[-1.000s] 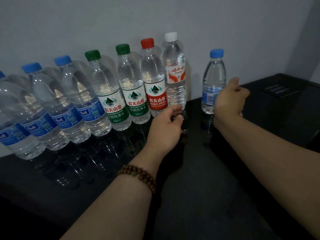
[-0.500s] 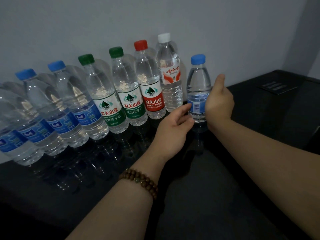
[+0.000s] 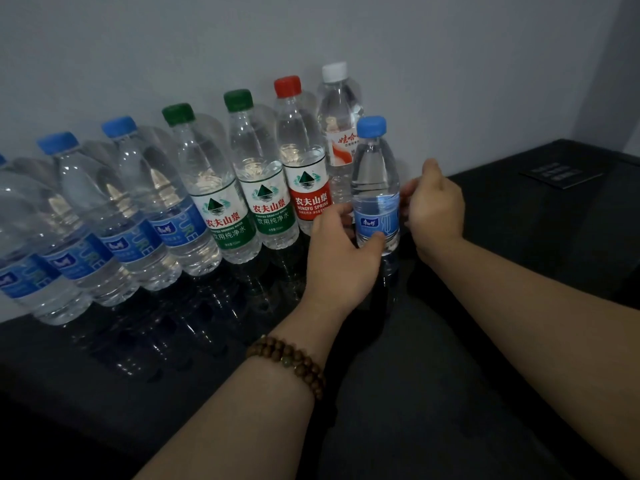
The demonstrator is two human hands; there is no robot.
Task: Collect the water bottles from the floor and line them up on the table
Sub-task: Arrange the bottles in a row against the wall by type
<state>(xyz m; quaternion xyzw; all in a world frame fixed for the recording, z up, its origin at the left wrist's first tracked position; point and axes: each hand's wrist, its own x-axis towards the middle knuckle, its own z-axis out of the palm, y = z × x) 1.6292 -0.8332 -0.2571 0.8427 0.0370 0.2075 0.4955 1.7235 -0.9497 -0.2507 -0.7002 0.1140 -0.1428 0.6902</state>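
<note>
Now, blue-capped bottle between hands; left hand grasping it, right hand touching, grip unclear

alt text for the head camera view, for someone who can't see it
A left hand grips a small clear plastic water bottle with a blue cap, upright at the right end of a row of clear bottles on a glossy black table by a grey wall. The right hand, fingers curled, is at its other side.
</note>
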